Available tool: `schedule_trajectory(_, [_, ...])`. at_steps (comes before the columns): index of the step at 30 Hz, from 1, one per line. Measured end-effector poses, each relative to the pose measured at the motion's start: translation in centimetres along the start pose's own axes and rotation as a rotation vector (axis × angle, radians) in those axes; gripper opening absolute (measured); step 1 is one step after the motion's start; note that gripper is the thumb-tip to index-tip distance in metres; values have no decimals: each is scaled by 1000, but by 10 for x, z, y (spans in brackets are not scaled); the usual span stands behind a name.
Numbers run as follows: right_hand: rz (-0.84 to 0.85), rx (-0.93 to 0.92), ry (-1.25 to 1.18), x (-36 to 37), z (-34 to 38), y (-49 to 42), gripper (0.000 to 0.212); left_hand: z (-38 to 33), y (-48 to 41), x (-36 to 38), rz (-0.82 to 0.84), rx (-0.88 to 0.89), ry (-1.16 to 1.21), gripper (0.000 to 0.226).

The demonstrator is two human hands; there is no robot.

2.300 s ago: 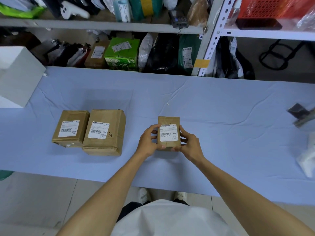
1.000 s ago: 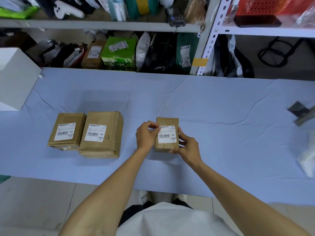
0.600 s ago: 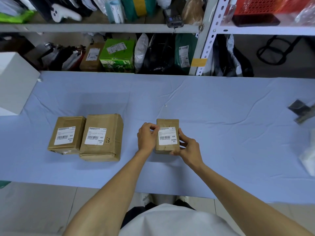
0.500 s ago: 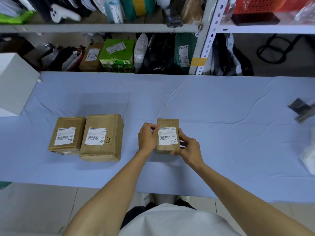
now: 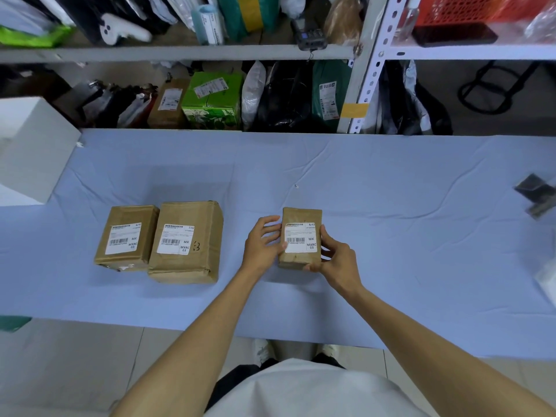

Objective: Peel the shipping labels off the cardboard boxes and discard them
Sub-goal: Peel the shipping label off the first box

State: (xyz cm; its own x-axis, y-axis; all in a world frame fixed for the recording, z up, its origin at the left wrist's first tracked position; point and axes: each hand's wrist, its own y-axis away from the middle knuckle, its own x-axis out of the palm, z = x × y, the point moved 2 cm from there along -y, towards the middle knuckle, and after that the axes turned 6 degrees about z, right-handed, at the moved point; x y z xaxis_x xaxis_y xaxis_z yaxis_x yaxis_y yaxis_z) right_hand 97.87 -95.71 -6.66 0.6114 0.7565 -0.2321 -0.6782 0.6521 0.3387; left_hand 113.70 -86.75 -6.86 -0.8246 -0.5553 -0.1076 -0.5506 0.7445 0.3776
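Note:
A small brown cardboard box stands between my hands on the blue tablecloth, its white shipping label facing me and fully stuck down. My left hand holds the box's left side, thumb at the label's left edge, fingers lying against the upper left side. My right hand grips the right side, thumb under the lower front corner. To the left lie two more labelled boxes side by side, a medium box and a larger box.
A white carton sits at the table's far left. Shelves packed with parcels and bags run behind the table. A dark object and something white lie at the right edge.
The fingers of my left hand have uncurled from the label's upper left corner and now lie straighter along the box's side. The box and my right hand have barely moved.

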Motion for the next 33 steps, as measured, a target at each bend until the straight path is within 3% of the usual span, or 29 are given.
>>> schedule_trajectory(2, [-5,-10,-5,1,2,2,91,7,6,-3,36,11,-7,60])
schedule_trajectory(10, [32,-31,42,-2,3,2,89,14,16,-2,38,-3,-22,51])
schedule_trajectory(18, [51,-23,68,-3,3,-2,88,1,-5,1,-150,35,-263,22])
schedule_trajectory(25, [79,-9,57,-1,2,-5,91,-3,-13,4,-209,65,-114,22])
schedule_trajectory(33, [60,0,49,-2,1,-4,91,4,-15,6,-199,68,-135,18])
